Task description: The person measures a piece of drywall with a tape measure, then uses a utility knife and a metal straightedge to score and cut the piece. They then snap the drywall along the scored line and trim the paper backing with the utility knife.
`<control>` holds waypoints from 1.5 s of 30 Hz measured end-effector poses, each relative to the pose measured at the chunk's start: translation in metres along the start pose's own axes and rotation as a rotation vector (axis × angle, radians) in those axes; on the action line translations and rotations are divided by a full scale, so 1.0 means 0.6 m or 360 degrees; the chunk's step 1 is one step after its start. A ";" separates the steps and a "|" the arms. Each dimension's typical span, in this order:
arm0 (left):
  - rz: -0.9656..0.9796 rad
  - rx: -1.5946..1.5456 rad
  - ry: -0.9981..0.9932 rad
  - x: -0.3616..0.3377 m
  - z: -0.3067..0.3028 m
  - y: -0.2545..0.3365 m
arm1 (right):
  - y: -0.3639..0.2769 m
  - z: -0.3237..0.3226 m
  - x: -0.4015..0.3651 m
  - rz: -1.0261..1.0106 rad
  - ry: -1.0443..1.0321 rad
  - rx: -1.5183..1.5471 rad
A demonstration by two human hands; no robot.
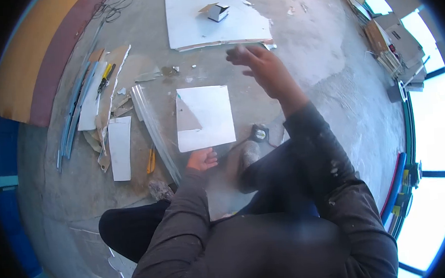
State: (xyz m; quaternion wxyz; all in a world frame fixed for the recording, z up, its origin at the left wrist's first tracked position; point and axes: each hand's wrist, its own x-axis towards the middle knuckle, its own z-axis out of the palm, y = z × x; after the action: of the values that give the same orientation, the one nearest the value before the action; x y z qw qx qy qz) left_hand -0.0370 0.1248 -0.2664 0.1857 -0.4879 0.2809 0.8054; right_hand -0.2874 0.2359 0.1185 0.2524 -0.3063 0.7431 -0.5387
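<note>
A square white board [213, 114] with a greyish triangular patch lies flat on the concrete floor. My left hand [202, 159] is just below its bottom edge, fingers curled; whether something small is in them cannot be made out. My right hand [259, 68] is raised above and to the right of the board, with its fingers partly spread and blurred, and nothing visible in it. A black tape measure [260, 132] rests right of the board, near my shoe [250, 152]. To the left of the board lies a long clear-looking metal strip [153, 128].
Ahead is a large white sheet [189, 18] with a small folded box [218, 13] on it. At left lie metal profiles [73, 115], a narrow white strip [120, 149], a yellow-handled tool [107, 71] and a yellow knife [151, 159]. A bucket [396, 92] stands far right.
</note>
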 end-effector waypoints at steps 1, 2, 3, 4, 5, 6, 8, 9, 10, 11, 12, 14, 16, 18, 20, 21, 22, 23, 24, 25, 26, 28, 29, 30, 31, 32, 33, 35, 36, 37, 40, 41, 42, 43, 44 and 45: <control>0.0056 0.0034 -0.0020 -0.008 -0.002 -0.005 | -0.006 0.000 -0.009 0.0007 -0.0021 0.0095; 0.0113 0.0068 -0.0040 -0.016 -0.008 -0.006 | -0.011 0.001 -0.016 0.0010 -0.0041 0.0192; 0.0173 0.0099 -0.0059 -0.023 -0.015 -0.003 | -0.014 -0.003 -0.021 0.0009 -0.0065 0.0288; 0.0316 0.0181 0.0005 -0.037 -0.024 0.006 | 0.004 -0.012 -0.021 0.0116 -0.0038 0.0085; 0.0462 0.0257 0.0067 -0.049 -0.034 0.020 | 0.047 -0.019 -0.015 0.0224 -0.0017 -0.0119; 0.0595 0.0136 0.0114 -0.063 -0.042 0.037 | 0.094 -0.025 -0.009 0.0328 0.0000 -0.0326; 0.0728 -0.0184 0.0187 -0.091 -0.069 0.106 | 0.216 -0.040 -0.010 0.0319 -0.0027 -0.0945; 0.0731 -0.0381 0.0217 -0.108 -0.082 0.147 | 0.291 -0.038 -0.024 0.0474 0.0019 -0.1035; 0.0963 -0.0265 0.0324 -0.174 -0.064 0.184 | 0.373 -0.033 -0.039 0.0617 0.0067 -0.1125; 0.1195 -0.0145 0.0431 -0.268 -0.036 0.227 | 0.469 -0.020 -0.064 0.0733 0.0169 -0.1162; 0.1323 -0.0138 0.0308 -0.347 -0.024 0.260 | 0.530 -0.007 -0.097 0.0903 0.0161 -0.1171; 0.1601 0.0167 0.0234 -0.487 -0.033 0.307 | 0.561 0.021 -0.157 0.1077 0.0046 -0.1190; 0.1826 0.0399 0.0490 -0.635 0.036 0.299 | 0.542 0.045 -0.165 0.1180 -0.0114 -0.1228; 0.1858 0.0587 0.0623 -0.663 0.015 0.288 | 0.614 0.069 -0.151 0.1215 -0.0093 -0.1276; 0.1775 0.0672 0.0645 -0.638 -0.058 0.278 | 0.653 0.097 -0.162 0.1320 0.0027 -0.1228; 0.1751 0.1114 0.0869 -0.622 -0.066 0.278 | 0.658 0.107 -0.163 0.1386 0.0150 -0.1159; 0.1708 0.1551 0.1082 -0.604 -0.071 0.280 | 0.661 0.110 -0.164 0.1428 0.0246 -0.1128; 0.1639 0.1972 0.1298 -0.591 -0.078 0.281 | 0.662 0.114 -0.165 0.1466 0.0345 -0.1095; 0.1583 0.1903 0.1144 -0.585 -0.065 0.281 | 0.663 0.114 -0.168 0.1478 0.0404 -0.1099; 0.1529 0.1834 0.0992 -0.582 -0.039 0.282 | 0.669 0.113 -0.162 0.1488 0.0462 -0.1099; 0.1471 0.1770 0.0841 -0.582 -0.017 0.285 | 0.676 0.110 -0.151 0.1472 0.0390 -0.1178; 0.1416 0.1982 0.0758 -0.587 0.007 0.285 | 0.665 0.112 -0.146 0.1455 0.0227 -0.1338; 0.1374 0.2080 0.0711 -0.589 0.011 0.281 | 0.634 0.111 -0.153 0.1397 0.0430 -0.1187; 0.1357 0.2041 0.0698 -0.589 0.012 0.279 | 0.601 0.113 -0.148 0.1383 0.0459 -0.1133; 0.1355 0.2002 0.0684 -0.587 0.012 0.279 | 0.580 0.111 -0.137 0.1364 0.0498 -0.1080; 0.1361 0.1965 0.0668 -0.585 0.011 0.281 | 0.560 0.108 -0.125 0.1338 0.0544 -0.1025; 0.1398 0.1987 0.0666 -0.584 0.011 0.281 | 0.579 0.112 -0.113 0.1013 0.0576 -0.1104; 0.1470 0.2046 0.0661 -0.579 0.007 0.276 | 0.581 0.107 -0.073 0.0961 0.0398 -0.0399; 0.1545 0.2039 0.0657 -0.575 0.007 0.270 | 0.535 0.109 -0.060 0.0915 0.0243 -0.0145; 0.1618 0.2032 0.0654 -0.568 0.009 0.262 | 0.457 0.115 -0.051 0.0863 0.0083 0.0107; 0.1716 0.1970 0.0565 -0.531 0.028 0.232 | 0.281 0.135 -0.046 0.0677 -0.0321 -0.0015; 0.1730 0.1945 0.0519 -0.525 0.044 0.215 | 0.227 0.145 -0.056 0.0536 -0.0374 -0.0145; 0.1535 0.1571 0.0399 -0.525 0.070 0.192 | 0.181 0.155 -0.072 0.0451 -0.0401 -0.0173; 0.1342 0.1203 0.0278 -0.525 0.099 0.173 | 0.115 0.157 -0.098 0.0415 -0.0449 -0.0195; 0.1233 0.1008 0.0179 -0.526 0.122 0.157 | 0.059 0.161 -0.127 0.0374 -0.0491 -0.0221; 0.1117 0.0811 0.0077 -0.526 0.142 0.137 | 0.034 0.168 -0.152 0.0262 -0.0514 -0.0197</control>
State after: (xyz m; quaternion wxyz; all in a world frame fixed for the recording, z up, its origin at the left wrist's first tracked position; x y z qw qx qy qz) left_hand 0.0013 0.1073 0.0680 0.0085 -0.3200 0.6239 0.7129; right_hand -0.1572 0.2417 0.0738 0.3921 -0.3419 0.7473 -0.4134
